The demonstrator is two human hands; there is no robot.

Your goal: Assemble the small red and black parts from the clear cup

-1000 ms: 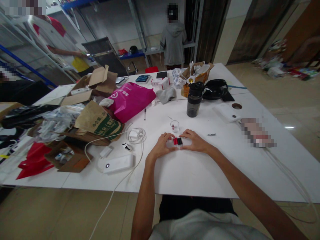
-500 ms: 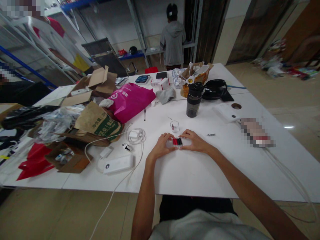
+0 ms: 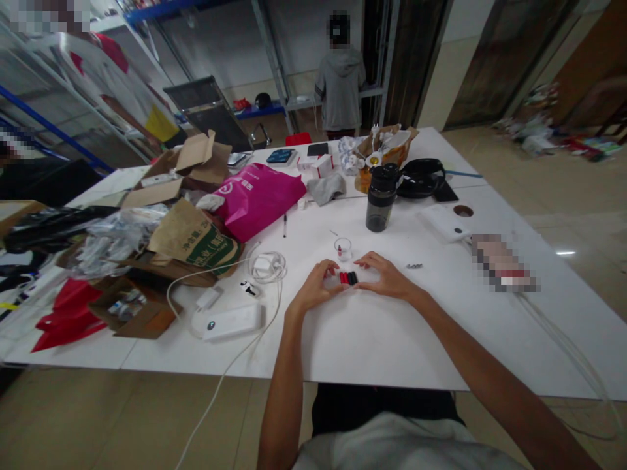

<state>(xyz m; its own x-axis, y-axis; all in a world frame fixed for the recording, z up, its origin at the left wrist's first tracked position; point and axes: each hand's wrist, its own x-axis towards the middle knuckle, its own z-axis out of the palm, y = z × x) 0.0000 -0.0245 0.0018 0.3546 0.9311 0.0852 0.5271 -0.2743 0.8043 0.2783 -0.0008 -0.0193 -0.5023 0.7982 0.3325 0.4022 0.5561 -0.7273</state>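
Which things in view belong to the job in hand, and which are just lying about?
Likely in use:
- red and black pieces, between left hand and right hand
- clear cup, perhaps, just beyond them

Apparently lying about:
- pink bag
- dark bottle
- pen
- grey cloth

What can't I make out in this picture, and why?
Head view: what the red and black pieces are; too small.
Head view: whether the left hand and right hand touch them; too small.
Head view: the tiny reddish thing in the clear cup; too small.
Head view: whatever is inside the pink bag; its sides hide it.
Head view: details of the flat thing at right; pixel blocks cover it.
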